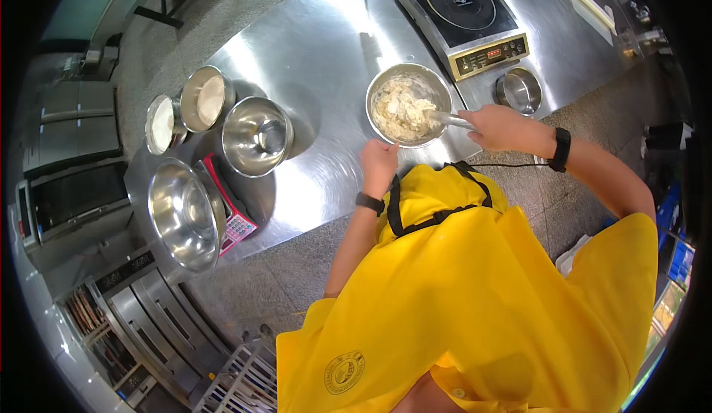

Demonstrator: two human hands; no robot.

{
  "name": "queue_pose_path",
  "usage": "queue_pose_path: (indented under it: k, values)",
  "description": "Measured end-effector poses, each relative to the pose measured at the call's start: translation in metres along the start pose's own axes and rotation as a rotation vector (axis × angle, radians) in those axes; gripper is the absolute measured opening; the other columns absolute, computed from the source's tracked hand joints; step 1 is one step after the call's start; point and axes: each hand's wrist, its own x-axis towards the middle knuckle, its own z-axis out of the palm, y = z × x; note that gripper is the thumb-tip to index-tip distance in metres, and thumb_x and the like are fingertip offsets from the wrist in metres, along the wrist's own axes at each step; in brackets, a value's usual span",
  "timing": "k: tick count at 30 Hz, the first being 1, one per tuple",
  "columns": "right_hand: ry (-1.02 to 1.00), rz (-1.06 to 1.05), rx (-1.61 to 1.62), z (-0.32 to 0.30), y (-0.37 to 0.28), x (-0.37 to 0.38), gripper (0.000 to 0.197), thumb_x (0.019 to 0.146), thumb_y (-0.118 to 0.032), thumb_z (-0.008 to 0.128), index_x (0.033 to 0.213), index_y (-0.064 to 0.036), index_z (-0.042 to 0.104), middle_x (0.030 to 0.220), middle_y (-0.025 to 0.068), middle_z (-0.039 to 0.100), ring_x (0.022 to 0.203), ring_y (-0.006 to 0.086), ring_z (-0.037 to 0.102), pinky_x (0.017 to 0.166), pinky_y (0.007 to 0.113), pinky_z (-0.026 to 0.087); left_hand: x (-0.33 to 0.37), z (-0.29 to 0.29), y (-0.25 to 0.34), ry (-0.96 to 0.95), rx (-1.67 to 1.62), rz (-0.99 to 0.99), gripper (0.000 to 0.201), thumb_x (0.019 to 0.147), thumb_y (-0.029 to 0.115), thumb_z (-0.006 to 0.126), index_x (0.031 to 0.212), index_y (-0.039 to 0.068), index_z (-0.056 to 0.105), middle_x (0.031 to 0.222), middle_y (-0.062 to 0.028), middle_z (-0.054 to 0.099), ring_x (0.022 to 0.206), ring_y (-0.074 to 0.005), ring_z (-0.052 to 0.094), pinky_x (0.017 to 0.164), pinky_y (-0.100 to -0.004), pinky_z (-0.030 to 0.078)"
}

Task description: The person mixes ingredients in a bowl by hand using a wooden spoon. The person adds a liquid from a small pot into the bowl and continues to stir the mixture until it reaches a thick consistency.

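A steel mixing bowl [374, 89] on the metal table holds lumpy, pale, wet dough [404, 109]. At its near left rim, my left hand [379, 164] is closed, fingers pinching the edge. My right hand [503, 128] grips a stirring utensil by its pale, metallic-looking handle [451, 120], which slants over the bowl's right rim. Dough covers the utensil's working end, so I cannot tell its exact kind. Both wrists wear dark bands.
An induction cooker [486, 55] stands behind the bowl to the right, with a small steel pot [521, 91] near it. On the left are two containers of pale powder [210, 100], [161, 125], an empty steel bowl [248, 127], a larger bowl [178, 198] and a red scale [236, 224].
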Motion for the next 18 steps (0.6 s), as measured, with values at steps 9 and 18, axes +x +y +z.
queue_pose_path:
  k: [9,18]
  values:
    - [-0.074,-0.083,0.697,-0.025,0.007,0.015,0.035,0.09,-0.023,0.06,0.106,0.0077,0.063,0.07,0.0091,0.065,0.045,0.0142,0.056,0.044,0.029,0.046,-0.014,0.052,0.109,0.126,0.071,0.739,0.053,0.075,0.004,0.074,0.121,0.002,0.048,0.115,-0.0175,0.058,0.1,-0.0402,0.061,0.085,-0.0456,0.05]
    - [0.178,-0.123,1.026,-0.009,0.058,0.037,0.037,0.103,-0.031,0.05,0.107,0.0024,0.066,0.079,0.0074,0.07,0.044,0.0076,0.049,0.041,0.021,0.038,-0.01,0.068,0.1,0.39,0.018,0.632,0.028,0.074,0.008,0.07,0.099,0.006,0.058,0.086,-0.0134,0.062,0.085,-0.0358,0.063,0.072,-0.0438,0.05]
